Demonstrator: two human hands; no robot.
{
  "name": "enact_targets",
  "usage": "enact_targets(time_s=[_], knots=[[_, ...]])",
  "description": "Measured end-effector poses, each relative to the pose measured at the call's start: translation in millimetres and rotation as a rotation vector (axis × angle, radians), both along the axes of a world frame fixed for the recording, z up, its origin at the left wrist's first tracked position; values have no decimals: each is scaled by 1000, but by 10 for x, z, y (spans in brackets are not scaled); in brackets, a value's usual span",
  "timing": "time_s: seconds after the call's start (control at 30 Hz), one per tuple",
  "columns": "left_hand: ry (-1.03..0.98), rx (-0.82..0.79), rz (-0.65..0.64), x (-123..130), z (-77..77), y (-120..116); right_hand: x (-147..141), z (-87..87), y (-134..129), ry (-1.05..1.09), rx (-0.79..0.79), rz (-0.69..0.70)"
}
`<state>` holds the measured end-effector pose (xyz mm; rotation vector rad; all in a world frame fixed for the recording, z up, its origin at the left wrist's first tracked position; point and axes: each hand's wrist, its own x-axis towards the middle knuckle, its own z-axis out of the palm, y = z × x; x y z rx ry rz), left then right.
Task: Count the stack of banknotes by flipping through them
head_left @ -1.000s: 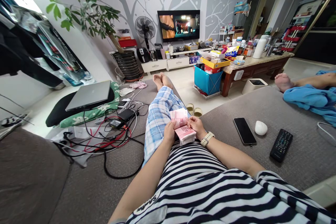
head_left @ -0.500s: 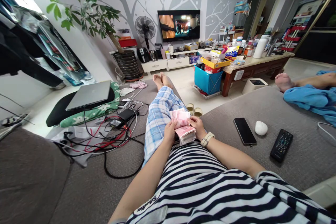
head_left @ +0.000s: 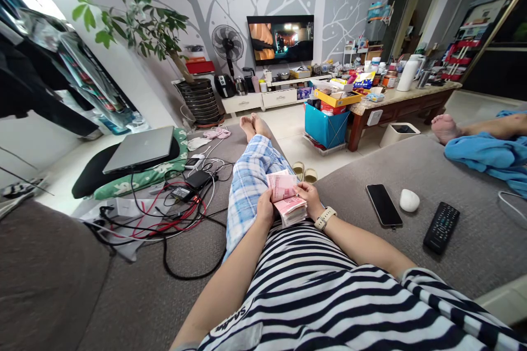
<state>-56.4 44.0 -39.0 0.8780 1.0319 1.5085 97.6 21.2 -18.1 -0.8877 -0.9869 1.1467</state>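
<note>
A folded stack of pink banknotes [head_left: 291, 205] rests at my waist, against the striped shirt, with its upper notes [head_left: 282, 186] fanned up and away from me. My left hand [head_left: 265, 207] is closed on the left edge of the notes, thumb on top. On the right side, my right hand [head_left: 308, 197] pinches the edge of the upper notes, and a pale watch [head_left: 325, 218] sits on that wrist. Both hands are above my lap, near the blue plaid trousers [head_left: 247, 186].
Tangled cables [head_left: 185, 203] and a laptop [head_left: 142, 148] lie on the sofa to the left. To the right are a phone [head_left: 383, 205], a white case [head_left: 409, 201], a remote [head_left: 441, 227] and another person's bare foot [head_left: 445, 129].
The upper notes have shifted slightly and lie flatter between my hands. My left fingers have moved a little on their edge. The television picture differs.
</note>
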Motion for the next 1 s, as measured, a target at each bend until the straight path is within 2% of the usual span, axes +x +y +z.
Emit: enact_targets(time_s=[0.63,0.8,0.93,1.0], knots=[[158,86,9,-33,49,-37,-5,14,-7,54,-32,-1],[113,76,0,-23,62,-48,-2,-5,0,30,-36,0],[157,84,17,-28,45,-35,1,-5,2,27,-30,4],[105,43,8,-30,29,-21,1,-1,6,24,-34,4]])
